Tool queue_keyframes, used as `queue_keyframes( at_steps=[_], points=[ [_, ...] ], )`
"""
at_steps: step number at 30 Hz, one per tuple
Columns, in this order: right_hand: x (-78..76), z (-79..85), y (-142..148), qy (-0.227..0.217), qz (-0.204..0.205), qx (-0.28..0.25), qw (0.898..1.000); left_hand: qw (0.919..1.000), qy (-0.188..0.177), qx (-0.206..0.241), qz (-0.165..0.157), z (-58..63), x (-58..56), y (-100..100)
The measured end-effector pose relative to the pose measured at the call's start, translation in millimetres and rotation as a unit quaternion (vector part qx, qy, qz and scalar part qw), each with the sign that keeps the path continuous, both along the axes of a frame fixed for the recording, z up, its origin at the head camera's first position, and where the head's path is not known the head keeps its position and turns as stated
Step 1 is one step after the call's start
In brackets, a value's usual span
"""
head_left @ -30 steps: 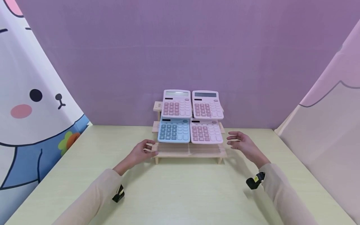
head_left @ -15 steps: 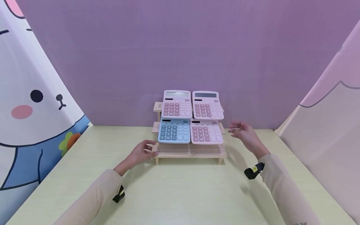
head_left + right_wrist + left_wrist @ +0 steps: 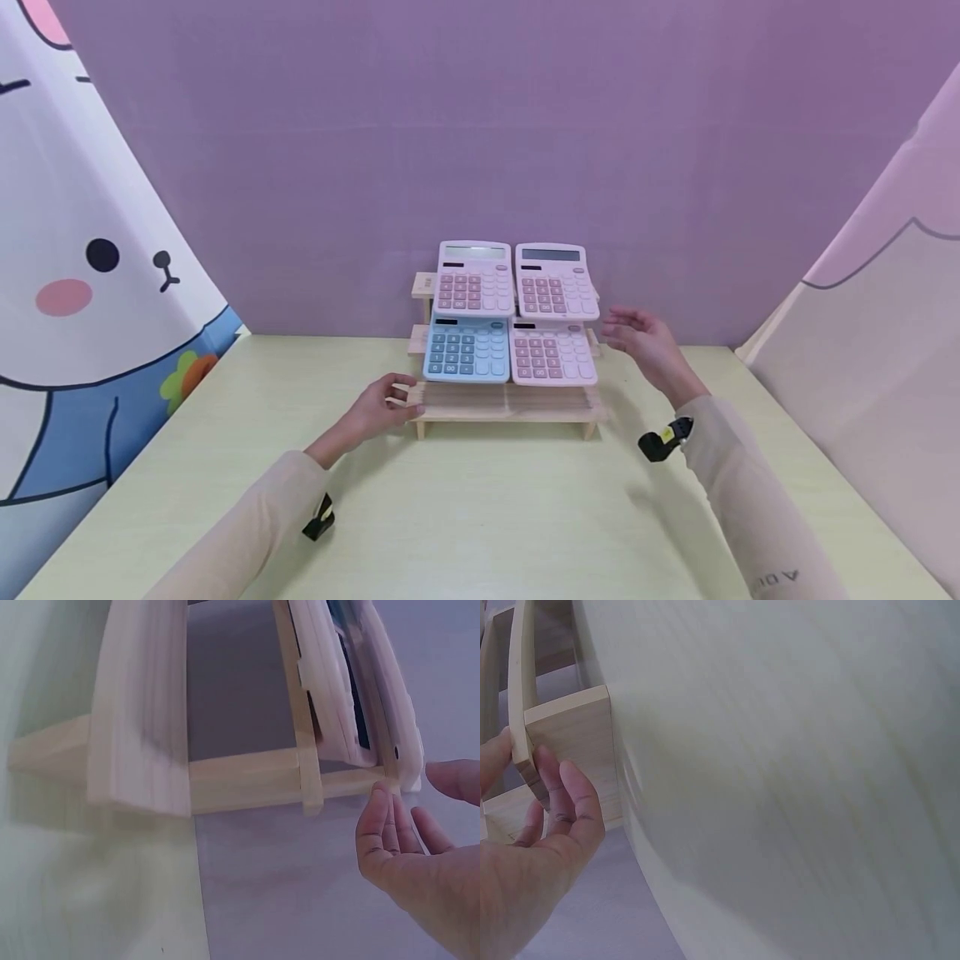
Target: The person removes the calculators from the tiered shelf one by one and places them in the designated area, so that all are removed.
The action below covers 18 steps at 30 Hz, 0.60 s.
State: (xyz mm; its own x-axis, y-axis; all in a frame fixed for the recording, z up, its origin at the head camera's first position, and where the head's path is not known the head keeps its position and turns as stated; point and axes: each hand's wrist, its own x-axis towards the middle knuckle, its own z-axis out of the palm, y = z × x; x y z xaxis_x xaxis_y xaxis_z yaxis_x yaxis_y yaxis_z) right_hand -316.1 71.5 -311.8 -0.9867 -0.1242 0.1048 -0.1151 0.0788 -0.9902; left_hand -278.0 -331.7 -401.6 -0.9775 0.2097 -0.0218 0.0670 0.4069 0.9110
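A stepped wooden stand on the table carries calculators on its upper two levels. On top sit two pink calculators side by side. Below them are a blue calculator on the left and a pink calculator on the right. My left hand pinches the left end of the lowest board, thumb on one face and fingers on the other. Beside the top right calculator is my right hand, thumb apart from loosely bent fingers; whether the fingertips touch the stand is unclear.
A pale table lies under everything. Right behind the stand rises a purple backdrop. A cartoon-printed cloth hangs at the left and a pale cloth at the right.
My right hand has risen from beside the lower right calculator to beside the top right one. My left hand keeps its grip on the stand. The calculators stay in place.
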Motion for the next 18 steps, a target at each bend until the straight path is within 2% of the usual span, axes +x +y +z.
queue_keyframes(
  at_steps=[7, 18],
  points=[
    [-4.0, 3.2, -10.0, -0.004, 0.000, -0.054, 0.999, 1.0000, 0.004, -0.001, -0.001, 0.5, 1.2, 0.2],
    [-8.3, 4.6, -23.1, -0.022, -0.014, -0.072, 0.997, 1.0000, -0.004, -0.006, 0.007, 0.2, 0.1, 0.7]
  ],
)
